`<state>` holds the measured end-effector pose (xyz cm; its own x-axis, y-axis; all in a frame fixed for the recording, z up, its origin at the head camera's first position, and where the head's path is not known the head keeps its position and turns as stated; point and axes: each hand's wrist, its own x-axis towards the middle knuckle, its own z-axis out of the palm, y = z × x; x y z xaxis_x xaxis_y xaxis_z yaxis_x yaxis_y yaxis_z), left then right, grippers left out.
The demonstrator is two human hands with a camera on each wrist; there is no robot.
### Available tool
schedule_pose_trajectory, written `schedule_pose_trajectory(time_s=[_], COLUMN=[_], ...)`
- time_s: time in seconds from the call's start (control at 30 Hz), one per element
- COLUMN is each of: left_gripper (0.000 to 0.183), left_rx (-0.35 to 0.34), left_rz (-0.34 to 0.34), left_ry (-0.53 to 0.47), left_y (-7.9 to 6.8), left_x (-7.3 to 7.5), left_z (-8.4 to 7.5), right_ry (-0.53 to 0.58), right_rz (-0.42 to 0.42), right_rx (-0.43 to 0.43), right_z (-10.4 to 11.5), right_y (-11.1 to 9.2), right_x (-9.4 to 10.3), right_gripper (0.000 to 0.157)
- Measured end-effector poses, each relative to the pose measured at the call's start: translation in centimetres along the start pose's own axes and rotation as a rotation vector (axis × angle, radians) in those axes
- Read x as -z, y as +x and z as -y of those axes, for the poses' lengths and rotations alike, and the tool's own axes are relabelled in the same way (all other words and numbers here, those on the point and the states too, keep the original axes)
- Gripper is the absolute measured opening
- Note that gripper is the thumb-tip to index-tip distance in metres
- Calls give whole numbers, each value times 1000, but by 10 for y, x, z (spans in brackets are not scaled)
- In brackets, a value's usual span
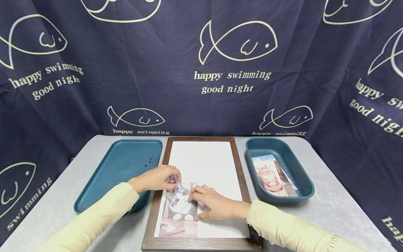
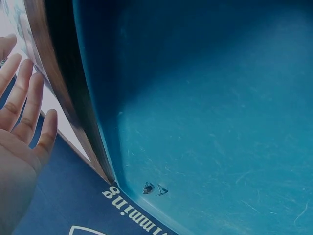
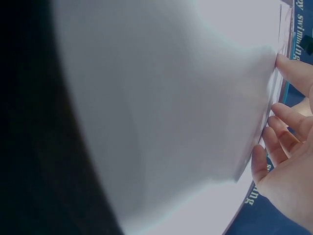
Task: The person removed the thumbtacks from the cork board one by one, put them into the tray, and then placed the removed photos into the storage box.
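A cat photo (image 1: 181, 220) lies on the lower left of a white board (image 1: 204, 161) with a brown wooden frame. My left hand (image 1: 158, 177) is at the photo's upper left corner, thumb and forefinger pinching a tiny metal piece (image 2: 3, 62), mostly hidden by the fingers. My right hand (image 1: 217, 204) rests its fairly straight fingertips on the photo's right side. In the right wrist view, the fingers (image 3: 288, 117) touch down along the pale sheet, which is seen at a steep angle.
Left of the frame is a shallow blue tray (image 1: 116, 171) with a few small dark metal pieces (image 2: 148, 188). On the right stands a deeper blue bin (image 1: 286, 154) holding more cat photos (image 1: 270, 178). A navy fish-print curtain (image 1: 182, 98) hangs behind the grey table.
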<state>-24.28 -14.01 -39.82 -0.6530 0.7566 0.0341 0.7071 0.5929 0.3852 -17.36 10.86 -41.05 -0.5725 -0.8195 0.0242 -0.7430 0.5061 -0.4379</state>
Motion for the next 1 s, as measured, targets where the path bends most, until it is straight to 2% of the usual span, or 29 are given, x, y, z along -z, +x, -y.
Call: schedule_pose_trajectory(time_s=[0.17,0.47,1.0], left_gripper=[12,18,21], left_rx=[-15,-6,51], left_rz=[-2,36,64], left_ry=[-6,-12,-6], left_y=[1,2,3], left_x=[-1,0,1], left_z=[0,-1,-6], right_ry=[-5,-8,-24], right_rz=[3,9,22], right_rx=[-1,-8,40], right_z=[1,0,2], right_y=[0,-1,0], right_x=[0,0,6], right_gripper=[43,43,42])
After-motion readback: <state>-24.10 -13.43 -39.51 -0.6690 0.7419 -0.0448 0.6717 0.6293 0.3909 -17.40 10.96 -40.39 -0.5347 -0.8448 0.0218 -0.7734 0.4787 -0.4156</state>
